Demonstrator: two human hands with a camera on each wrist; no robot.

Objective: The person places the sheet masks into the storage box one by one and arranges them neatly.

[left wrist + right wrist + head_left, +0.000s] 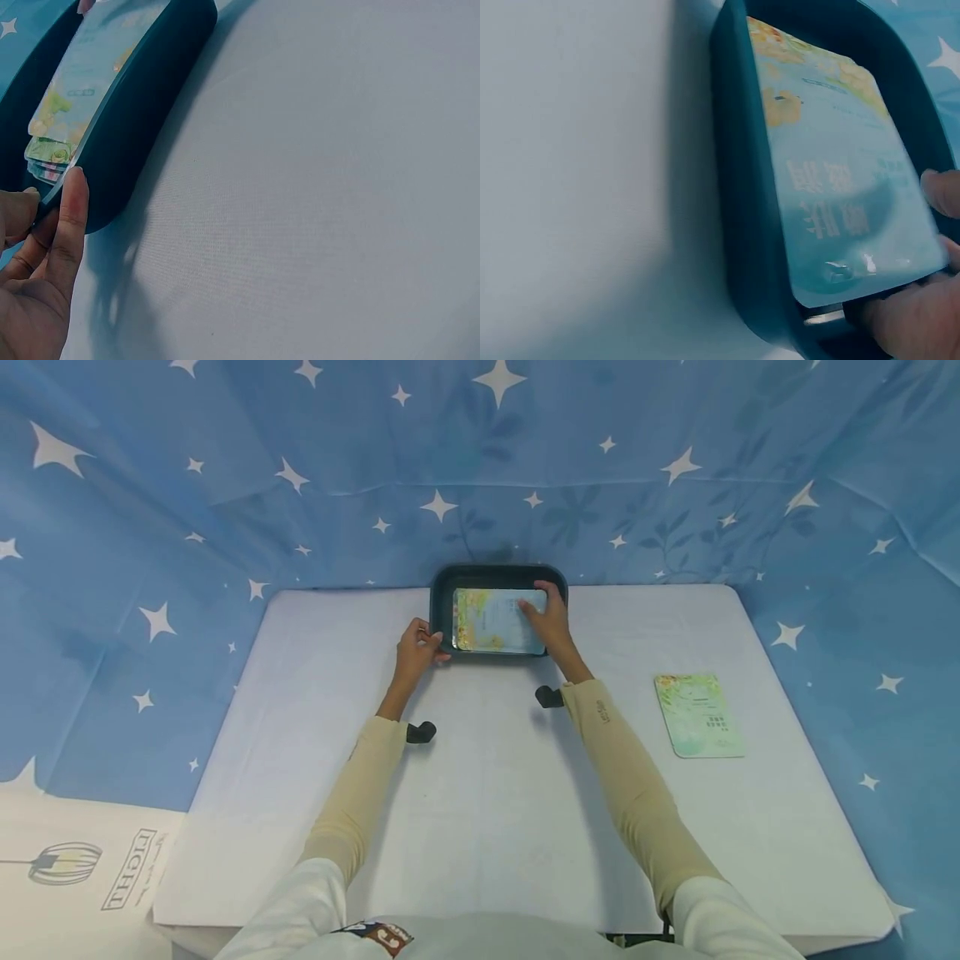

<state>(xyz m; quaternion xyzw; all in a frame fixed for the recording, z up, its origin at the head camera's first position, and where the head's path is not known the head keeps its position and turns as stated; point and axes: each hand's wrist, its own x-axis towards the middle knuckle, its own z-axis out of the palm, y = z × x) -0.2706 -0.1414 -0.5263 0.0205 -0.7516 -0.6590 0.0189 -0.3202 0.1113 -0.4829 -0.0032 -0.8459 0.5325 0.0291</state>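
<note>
A dark green-blue rectangular tray [498,659] with rounded corners stands at the far edge of the white table. Inside it lies a light-blue flat sachet [495,620] with yellow flowers and printed characters, on top of several others whose edges [49,161] show in the left wrist view. My left hand [417,652] pinches the tray's near left corner, thumb at the rim and fingers along the outer wall. My right hand [551,620] grips the right end of the top sachet, with its thumb on the printed face. In the right wrist view the fingers [922,319] curl by that end.
A green printed sachet [701,716] lies alone on the right side of the white table [480,810]. A blue curtain [480,460] with white stars hangs right behind the tray. Dark wrist mounts [421,732] stick out inward from both sleeves.
</note>
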